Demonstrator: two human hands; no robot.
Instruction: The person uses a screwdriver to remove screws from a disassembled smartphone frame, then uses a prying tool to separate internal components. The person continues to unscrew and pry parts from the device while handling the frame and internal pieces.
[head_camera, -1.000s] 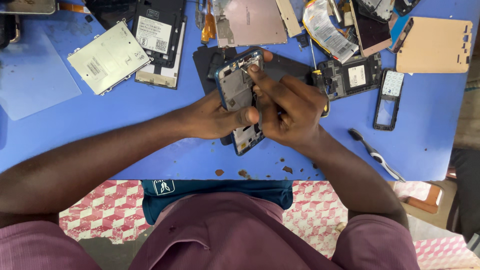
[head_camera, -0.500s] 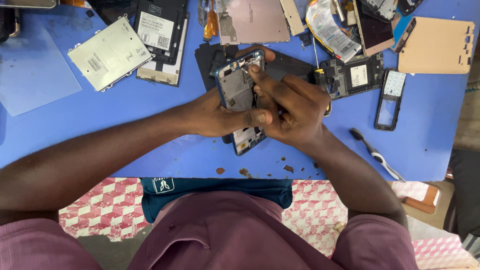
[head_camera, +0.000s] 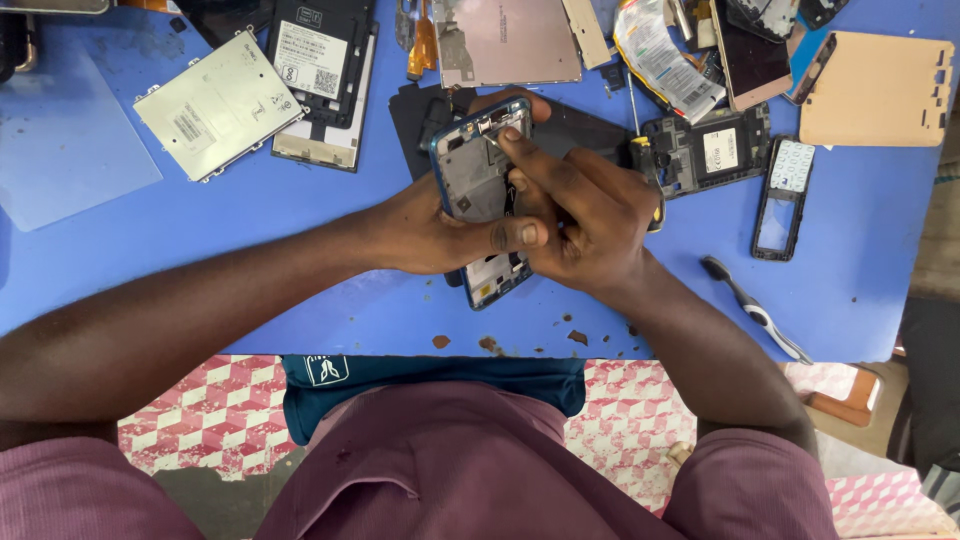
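An opened blue-framed phone (head_camera: 472, 175) with its back off lies tilted over the blue table (head_camera: 300, 300). My left hand (head_camera: 425, 225) grips it from the left side, thumb across its middle. My right hand (head_camera: 580, 215) rests on its right side, the index finger pressing on the inner parts near the phone's top. The lower end of the phone (head_camera: 495, 280) shows below my hands. A black phone cover (head_camera: 420, 110) lies under the phone.
Scattered phone parts fill the far side: a metal plate (head_camera: 218, 105), a black back with a label (head_camera: 320, 60), a pink panel (head_camera: 510, 40), a circuit frame (head_camera: 705, 150), a keypad frame (head_camera: 783, 195), a tan cover (head_camera: 875, 90). A toothbrush (head_camera: 755, 310) lies right, a clear sheet (head_camera: 65, 140) left.
The phone and both hands have shifted slightly toward the far side. My right index finger has moved up toward the phone's top end.
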